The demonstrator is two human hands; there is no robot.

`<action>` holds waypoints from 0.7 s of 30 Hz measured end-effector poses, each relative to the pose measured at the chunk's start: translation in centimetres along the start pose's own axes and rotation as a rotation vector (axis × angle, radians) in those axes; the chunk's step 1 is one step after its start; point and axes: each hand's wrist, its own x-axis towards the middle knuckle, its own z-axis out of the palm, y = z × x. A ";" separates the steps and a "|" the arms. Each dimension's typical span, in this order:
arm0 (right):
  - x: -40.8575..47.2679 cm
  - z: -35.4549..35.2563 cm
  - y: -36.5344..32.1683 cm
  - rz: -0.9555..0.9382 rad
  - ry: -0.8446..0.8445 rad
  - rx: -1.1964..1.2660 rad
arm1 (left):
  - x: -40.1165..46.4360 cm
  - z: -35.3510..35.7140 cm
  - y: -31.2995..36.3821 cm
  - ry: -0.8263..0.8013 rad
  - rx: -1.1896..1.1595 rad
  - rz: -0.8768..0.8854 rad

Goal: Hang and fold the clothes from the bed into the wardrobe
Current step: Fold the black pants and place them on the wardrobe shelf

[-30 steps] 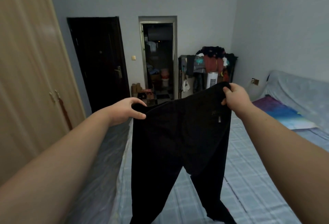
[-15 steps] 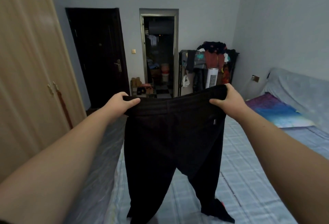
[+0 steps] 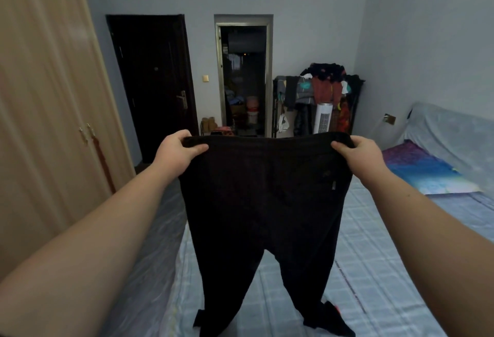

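Note:
A pair of black trousers [image 3: 264, 203] hangs spread out in front of me over the bed [image 3: 379, 269]. My left hand [image 3: 177, 152] grips the left end of the waistband, thumb on the front. My right hand [image 3: 358, 153] grips the right end the same way. The waistband is stretched flat and level between them. Both legs hang apart, and their cuffs touch the checked blue sheet. The beige wardrobe [image 3: 48, 122] stands on the left with its doors closed.
A bright pillow [image 3: 425, 170] lies at the bed's head on the right. A narrow aisle runs between wardrobe and bed. At the far wall are a dark door [image 3: 152, 82], an open doorway [image 3: 244, 77] and a loaded clothes rack [image 3: 318, 98].
The waistband has been pulled from slanted and bunched to wide and level. My hands moved apart, and the trouser legs have swung apart.

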 end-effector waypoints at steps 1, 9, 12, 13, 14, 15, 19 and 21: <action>-0.1 -0.1 -0.1 0.018 -0.008 0.033 | -0.1 0.1 0.1 -0.017 -0.063 -0.007; -0.7 -0.6 0.9 0.066 -0.111 0.061 | 0.2 0.7 0.2 -0.205 0.023 -0.175; -0.9 1.3 2.8 0.202 -0.170 0.042 | 0.1 2.1 -0.8 -0.325 -0.162 -0.445; -1.1 2.0 3.3 0.280 -0.195 0.055 | 0.0 2.7 -1.4 -0.347 -0.194 -0.525; -1.3 2.6 3.9 0.362 -0.224 0.082 | -0.1 3.4 -1.8 -0.363 -0.218 -0.587; -1.6 3.3 4.3 0.444 -0.260 0.102 | -0.4 4.2 -2.3 -0.372 -0.244 -0.632; -3.3 5.9 5.2 0.594 -0.405 0.250 | -2.0 7.5 -3.7 -0.395 -0.373 -0.645; -4.6 7.4 5.1 0.593 -0.484 0.322 | -3.0 9.3 -3.8 -0.414 -0.438 -0.597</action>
